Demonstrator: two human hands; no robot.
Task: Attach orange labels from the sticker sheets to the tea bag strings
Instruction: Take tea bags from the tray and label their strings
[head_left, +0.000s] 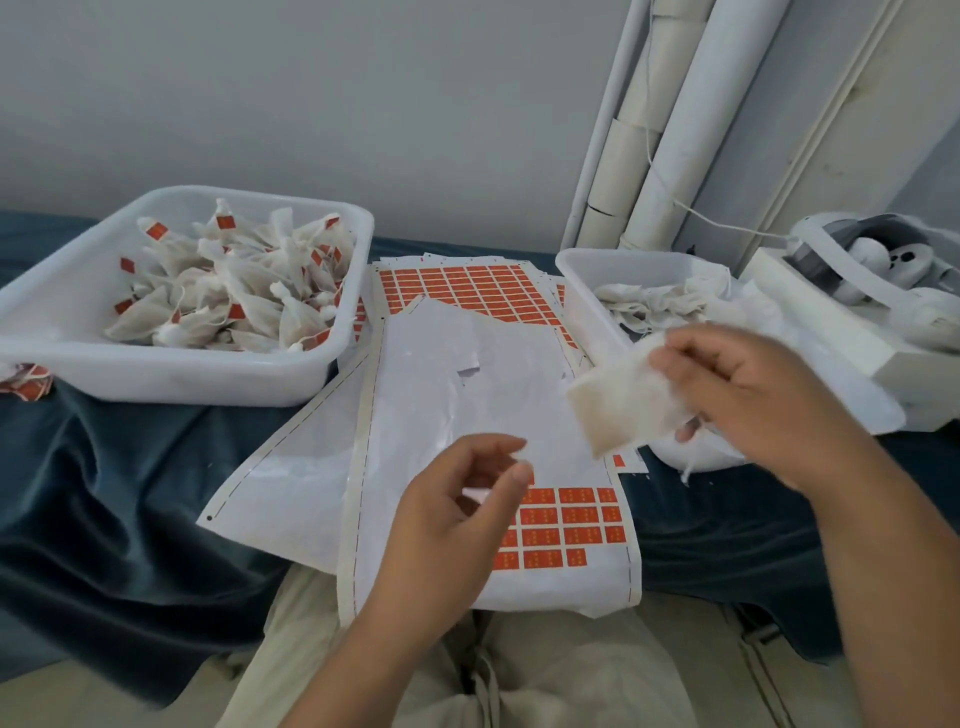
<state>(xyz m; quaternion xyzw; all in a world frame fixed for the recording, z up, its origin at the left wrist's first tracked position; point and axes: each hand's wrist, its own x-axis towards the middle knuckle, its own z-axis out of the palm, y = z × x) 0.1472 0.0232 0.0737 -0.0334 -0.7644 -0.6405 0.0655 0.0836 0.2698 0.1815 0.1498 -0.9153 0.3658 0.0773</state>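
Note:
My right hand (748, 395) grips a white tea bag (618, 405) and holds it in the air over the sticker sheets. My left hand (457, 499) hovers lower and to the left, with its fingers curled and the thumb near the fingertips; whether it pinches the string is too blurred to tell. Under it lies a sticker sheet (566, 525) with several orange labels left. A fuller sheet of orange labels (462, 286) lies farther back. The white tray on the left (171, 374) holds several labelled tea bags (234, 280).
A second white tray (582, 291) at the right holds unlabelled tea bags. Peeled white backing sheets (291, 467) lie across the dark blue cloth (104, 467). White pipes (675, 130) run up the wall. A white box with a headset (872, 291) stands at the far right.

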